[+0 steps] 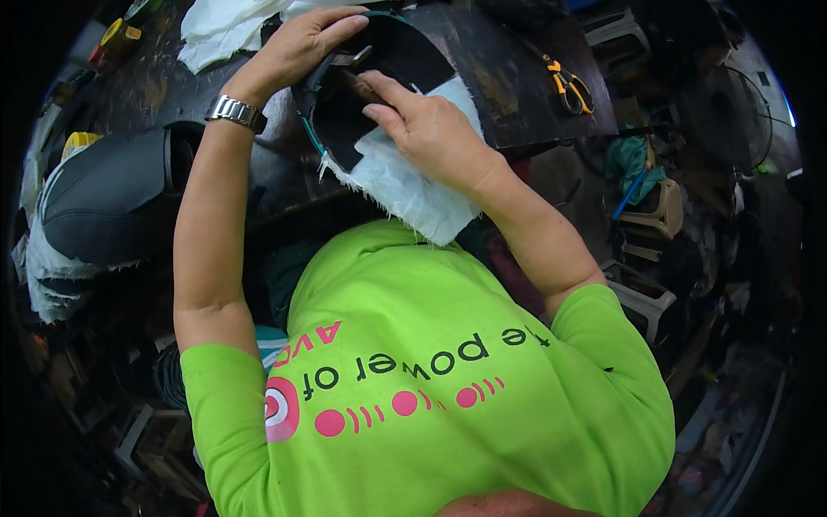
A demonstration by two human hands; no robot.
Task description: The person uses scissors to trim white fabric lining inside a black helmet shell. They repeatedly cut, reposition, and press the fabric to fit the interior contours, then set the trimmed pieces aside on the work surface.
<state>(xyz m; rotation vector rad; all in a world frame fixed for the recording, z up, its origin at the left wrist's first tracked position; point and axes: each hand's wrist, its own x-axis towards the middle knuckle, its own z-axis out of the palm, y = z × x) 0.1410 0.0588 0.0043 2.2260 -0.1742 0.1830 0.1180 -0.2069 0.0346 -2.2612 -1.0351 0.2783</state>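
In front of me on the dark table lies a black hollow shell (340,129) with a teal edge, resembling the underside of a motorcycle seat. White frayed cloth (409,202) hangs over its near right side. My left hand (301,47) is closed over the shell's far left rim, the thumb on the inner side. Inside the hollow, my right hand (426,129) is closed, with something brown and narrow partly showing at its fingertips; its kind is hidden. A small pale grey piece (351,59) sits just beyond those fingers.
Yellow-handled scissors (568,86) lie on the table (508,82) to the right. A black padded motorcycle seat (108,194) stands at left over white cloth. More white cloth (220,34) is at the far side. Plastic stools (659,211) and a fan (732,116) are at right.
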